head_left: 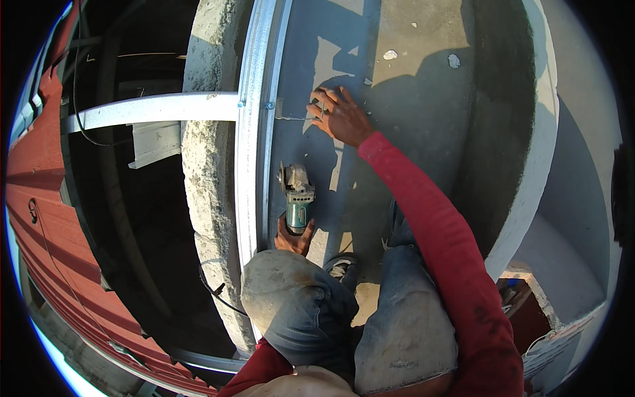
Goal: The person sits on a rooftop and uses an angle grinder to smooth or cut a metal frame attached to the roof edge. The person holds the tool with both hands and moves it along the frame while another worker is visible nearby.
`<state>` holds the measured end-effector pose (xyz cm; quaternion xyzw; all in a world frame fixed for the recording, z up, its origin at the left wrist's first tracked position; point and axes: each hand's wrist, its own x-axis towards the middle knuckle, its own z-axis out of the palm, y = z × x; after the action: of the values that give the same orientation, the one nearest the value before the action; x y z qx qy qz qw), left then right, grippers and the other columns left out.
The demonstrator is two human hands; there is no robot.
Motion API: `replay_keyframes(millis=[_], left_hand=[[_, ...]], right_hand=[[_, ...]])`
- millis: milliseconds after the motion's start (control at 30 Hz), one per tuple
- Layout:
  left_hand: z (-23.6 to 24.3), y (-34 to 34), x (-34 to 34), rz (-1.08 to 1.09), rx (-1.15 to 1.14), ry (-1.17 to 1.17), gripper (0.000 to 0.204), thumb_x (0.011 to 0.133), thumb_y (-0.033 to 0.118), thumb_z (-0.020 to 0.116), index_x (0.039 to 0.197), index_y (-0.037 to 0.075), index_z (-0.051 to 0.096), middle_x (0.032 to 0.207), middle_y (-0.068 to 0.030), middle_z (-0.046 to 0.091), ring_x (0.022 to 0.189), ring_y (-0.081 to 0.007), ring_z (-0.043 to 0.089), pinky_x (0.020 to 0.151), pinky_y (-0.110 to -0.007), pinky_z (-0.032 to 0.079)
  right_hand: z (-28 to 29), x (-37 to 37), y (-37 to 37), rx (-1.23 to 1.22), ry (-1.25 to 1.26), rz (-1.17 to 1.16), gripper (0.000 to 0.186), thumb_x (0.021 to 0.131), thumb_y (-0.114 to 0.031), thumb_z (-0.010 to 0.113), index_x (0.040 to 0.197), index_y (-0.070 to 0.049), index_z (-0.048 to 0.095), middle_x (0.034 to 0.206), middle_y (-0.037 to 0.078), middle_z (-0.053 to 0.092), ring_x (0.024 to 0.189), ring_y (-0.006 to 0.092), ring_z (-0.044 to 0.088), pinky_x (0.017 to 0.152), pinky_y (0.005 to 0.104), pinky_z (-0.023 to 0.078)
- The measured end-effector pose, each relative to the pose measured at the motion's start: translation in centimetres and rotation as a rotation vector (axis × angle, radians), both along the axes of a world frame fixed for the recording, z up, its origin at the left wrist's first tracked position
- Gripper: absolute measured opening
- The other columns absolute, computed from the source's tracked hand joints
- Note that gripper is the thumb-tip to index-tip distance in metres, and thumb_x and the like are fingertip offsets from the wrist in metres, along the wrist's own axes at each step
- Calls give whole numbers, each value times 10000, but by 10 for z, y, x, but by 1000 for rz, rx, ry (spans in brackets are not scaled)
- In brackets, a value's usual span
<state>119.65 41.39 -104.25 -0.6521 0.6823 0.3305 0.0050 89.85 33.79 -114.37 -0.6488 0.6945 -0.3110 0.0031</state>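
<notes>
My left hand (pixel 296 239) grips the rear of a teal and grey angle grinder (pixel 299 210), partly hidden behind my knee. The grinder's head and disc (pixel 284 177) point away from me, close beside a shiny steel channel (pixel 254 132). Further forward, my right hand (pixel 342 118) reaches over the grey concrete floor, its fingers bent and spread apart. A thin pale line, perhaps a wire, runs from a small plate (pixel 278 108) at the channel toward the thumb. Whether the fingertips touch it, I cannot tell.
A steel crossbar (pixel 152 109) meets the channel over a dark opening. Rough concrete edging (pixel 215 165) borders it, with red corrugated sheets (pixel 49 231) further left. Small pale chips (pixel 390 54) lie on the floor. A curved low wall (pixel 539 159) stands at the right.
</notes>
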Motion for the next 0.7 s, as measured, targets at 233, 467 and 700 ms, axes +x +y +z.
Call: replay_keyframes(millis=[233, 467, 700], left_hand=[[-16, 2, 0, -17, -35, 3, 661, 760, 486, 787, 1178, 23, 570, 972, -200, 680, 909, -388, 679, 821, -450, 511], [-2, -1, -8, -44, -14, 61, 616, 765, 439, 789, 1165, 27, 568, 961, -206, 678, 894, -381, 682, 806, -453, 510], [-2, 0, -6, -32, -27, 45, 639, 730, 400, 804, 1211, 66, 549, 965, -215, 696, 907, -411, 686, 833, -477, 510]], right_hand=[[2, -69, 42, 46, 47, -474, 134, 869, -163, 633, 981, -90, 636, 1080, 109, 555, 1099, 284, 518, 978, 514, 368], [27, -107, 34, -112, 74, -484, 169, 891, -189, 599, 1025, -88, 619, 1184, 111, 537, 1201, 318, 481, 1048, 533, 314], [-7, -169, 46, 134, 322, -583, 210, 939, -230, 551, 1081, -83, 601, 1239, 139, 527, 1263, 323, 451, 1096, 549, 273]])
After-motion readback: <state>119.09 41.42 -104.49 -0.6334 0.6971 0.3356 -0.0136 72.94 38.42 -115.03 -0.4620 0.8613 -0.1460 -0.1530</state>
